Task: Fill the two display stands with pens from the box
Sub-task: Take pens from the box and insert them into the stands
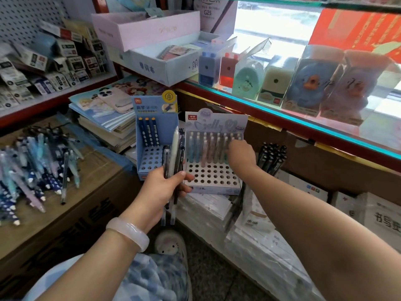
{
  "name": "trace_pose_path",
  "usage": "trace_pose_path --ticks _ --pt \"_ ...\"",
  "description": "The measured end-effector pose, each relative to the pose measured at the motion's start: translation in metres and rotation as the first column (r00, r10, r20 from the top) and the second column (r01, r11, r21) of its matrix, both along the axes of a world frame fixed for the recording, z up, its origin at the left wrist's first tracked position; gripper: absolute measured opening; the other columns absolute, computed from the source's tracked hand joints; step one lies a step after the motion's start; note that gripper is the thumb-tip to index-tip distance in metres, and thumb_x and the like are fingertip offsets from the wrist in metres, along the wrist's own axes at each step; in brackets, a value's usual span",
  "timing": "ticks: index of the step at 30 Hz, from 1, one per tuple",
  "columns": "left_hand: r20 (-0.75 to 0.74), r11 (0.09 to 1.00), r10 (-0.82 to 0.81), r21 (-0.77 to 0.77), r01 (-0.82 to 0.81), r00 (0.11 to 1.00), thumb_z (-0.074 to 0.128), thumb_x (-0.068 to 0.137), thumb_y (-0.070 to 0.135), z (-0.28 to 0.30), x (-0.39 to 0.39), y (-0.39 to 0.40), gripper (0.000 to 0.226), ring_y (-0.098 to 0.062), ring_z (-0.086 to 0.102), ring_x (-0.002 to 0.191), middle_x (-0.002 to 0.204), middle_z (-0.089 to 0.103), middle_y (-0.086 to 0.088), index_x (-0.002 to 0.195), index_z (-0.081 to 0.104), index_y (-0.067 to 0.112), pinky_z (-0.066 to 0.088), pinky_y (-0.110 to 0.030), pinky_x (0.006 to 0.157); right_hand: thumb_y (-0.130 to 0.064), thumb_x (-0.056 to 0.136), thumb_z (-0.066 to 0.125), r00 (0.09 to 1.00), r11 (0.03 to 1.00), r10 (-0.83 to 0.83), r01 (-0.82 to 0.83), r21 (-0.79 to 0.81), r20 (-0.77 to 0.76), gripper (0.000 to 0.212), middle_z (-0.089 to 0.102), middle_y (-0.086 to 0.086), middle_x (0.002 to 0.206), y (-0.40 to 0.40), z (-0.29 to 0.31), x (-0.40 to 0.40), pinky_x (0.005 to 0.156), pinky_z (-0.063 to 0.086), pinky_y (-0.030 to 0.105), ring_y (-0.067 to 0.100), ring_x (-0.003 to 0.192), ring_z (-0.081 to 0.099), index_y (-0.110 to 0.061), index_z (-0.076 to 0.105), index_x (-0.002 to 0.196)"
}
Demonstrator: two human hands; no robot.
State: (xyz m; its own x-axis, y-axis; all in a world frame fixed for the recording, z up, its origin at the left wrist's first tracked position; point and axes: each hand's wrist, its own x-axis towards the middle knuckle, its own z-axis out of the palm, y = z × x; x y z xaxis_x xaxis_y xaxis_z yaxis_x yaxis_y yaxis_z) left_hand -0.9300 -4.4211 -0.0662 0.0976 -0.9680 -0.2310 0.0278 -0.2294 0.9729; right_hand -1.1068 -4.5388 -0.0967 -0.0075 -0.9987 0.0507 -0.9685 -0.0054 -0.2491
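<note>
Nearest the camera, the left hand [167, 187] grips a bundle of pens [174, 164] upright, apparently as a ready supply for the stands just beyond. Past it, the right hand [240, 154] reaches into the grey stand [213, 153], fingers curled at a pen in the back rows; whether it pinches one I cannot tell. Beside it the blue stand [155, 135] holds three pens, and loose pens [32, 166] lie on the cardboard surface [71, 205] to the left.
</note>
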Motion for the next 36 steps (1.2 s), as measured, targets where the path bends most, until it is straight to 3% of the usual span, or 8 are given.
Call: trace_pose_path --ticks 7,10,12,15,20,30,34,36 --pt "0.077 1.0 0.006 0.018 -0.008 0.997 0.048 0.095 0.009 0.001 0.005 0.001 0.016 -0.008 0.041 0.046 0.074 0.056 -0.012 0.086 0.06 0.015 0.033 -0.023 0.049 -0.021 0.096 0.051 0.956 0.941 0.251 -0.204 -0.27 0.153 0.015 0.067 0.004 0.089 0.021 0.026 0.008 0.072 0.054 0.032 0.019 0.08 0.064 -0.012 0.064 0.094" --pt "0.053 0.999 -0.005 0.052 0.002 0.999 0.047 0.094 0.007 0.003 0.0 0.001 0.011 -0.007 0.039 0.04 0.063 0.06 -0.003 0.092 0.057 0.012 0.031 -0.018 0.041 -0.018 0.09 0.056 0.764 0.58 0.642 -0.54 -0.61 -0.067 0.018 0.067 0.007 0.1 0.042 0.055 0.028 0.07 0.053 0.031 0.021 0.09 0.064 -0.011 0.066 0.104" --pt "0.045 0.996 -0.028 0.086 0.024 0.999 0.047 0.095 0.008 0.005 -0.002 0.0 0.008 -0.005 0.038 0.036 0.045 0.056 0.005 0.095 0.055 0.006 0.03 -0.016 0.037 -0.012 0.084 0.061 0.576 0.317 0.742 -0.752 -0.578 -0.344 0.02 0.064 0.01 0.108 0.049 0.06 0.036 0.068 0.052 0.032 0.025 0.098 0.06 -0.012 0.068 0.103" --pt "0.053 0.991 -0.041 0.128 0.034 0.998 0.047 0.094 0.007 0.006 -0.002 0.0 0.009 -0.005 0.036 0.033 0.038 0.051 0.005 0.089 0.054 0.006 0.029 -0.016 0.034 -0.009 0.083 0.057 0.397 0.17 0.761 -0.886 -0.432 -0.514 0.02 0.064 0.011 0.112 0.047 0.064 0.039 0.076 0.052 0.037 0.028 0.104 0.058 -0.011 0.067 0.101" --pt "-0.14 0.984 -0.043 0.168 0.066 0.989 0.047 0.092 0.002 0.004 0.003 0.005 0.01 -0.006 0.032 0.033 0.062 0.052 -0.005 0.09 0.055 0.008 0.023 -0.016 0.031 -0.011 0.074 0.076 0.281 0.143 0.78 -0.95 -0.278 -0.56 0.034 0.061 0.013 0.115 0.043 0.067 0.042 0.076 0.051 0.037 0.027 0.092 0.061 -0.01 0.063 0.105" --pt "-0.227 0.96 -0.104 0.231 0.157 0.968 0.048 0.094 0.033 0.01 0.004 0.007 0.034 -0.006 0.029 0.033 0.054 0.045 -0.001 0.105 0.058 0.002 0.02 -0.015 0.031 -0.013 0.077 0.073 0.285 0.167 0.783 -0.953 -0.254 -0.554 0.018 0.059 0.01 0.114 0.048 0.072 0.037 0.075 0.052 0.034 0.024 0.096 0.057 -0.016 0.069 0.095" --pt "-0.242 0.969 -0.097 0.197 0.147 0.965 0.044 0.091 0.044 0.015 0.006 0.01 0.045 -0.005 0.03 0.032 0.053 0.043 0.001 0.099 0.058 0.002 0.022 -0.015 0.03 -0.012 0.069 0.077 0.447 0.285 0.714 -0.889 -0.36 -0.538 0.027 0.066 0.007 0.093 0.035 0.077 0.017 0.076 0.054 0.03 0.02 0.083 0.065 -0.01 0.067 0.094" --pt "-0.207 0.978 -0.067 0.181 0.106 0.976 0.041 0.093 0.044 0.014 0.009 0.01 0.045 -0.005 0.031 0.031 0.054 0.043 0.001 0.098 0.056 0.002 0.024 -0.014 0.029 -0.015 0.077 0.073 0.632 0.467 0.667 -0.768 -0.439 -0.395 0.02 0.066 0.003 0.084 0.024 0.077 0.002 0.07 0.055 0.031 0.019 0.075 0.067 -0.009 0.063 0.093"
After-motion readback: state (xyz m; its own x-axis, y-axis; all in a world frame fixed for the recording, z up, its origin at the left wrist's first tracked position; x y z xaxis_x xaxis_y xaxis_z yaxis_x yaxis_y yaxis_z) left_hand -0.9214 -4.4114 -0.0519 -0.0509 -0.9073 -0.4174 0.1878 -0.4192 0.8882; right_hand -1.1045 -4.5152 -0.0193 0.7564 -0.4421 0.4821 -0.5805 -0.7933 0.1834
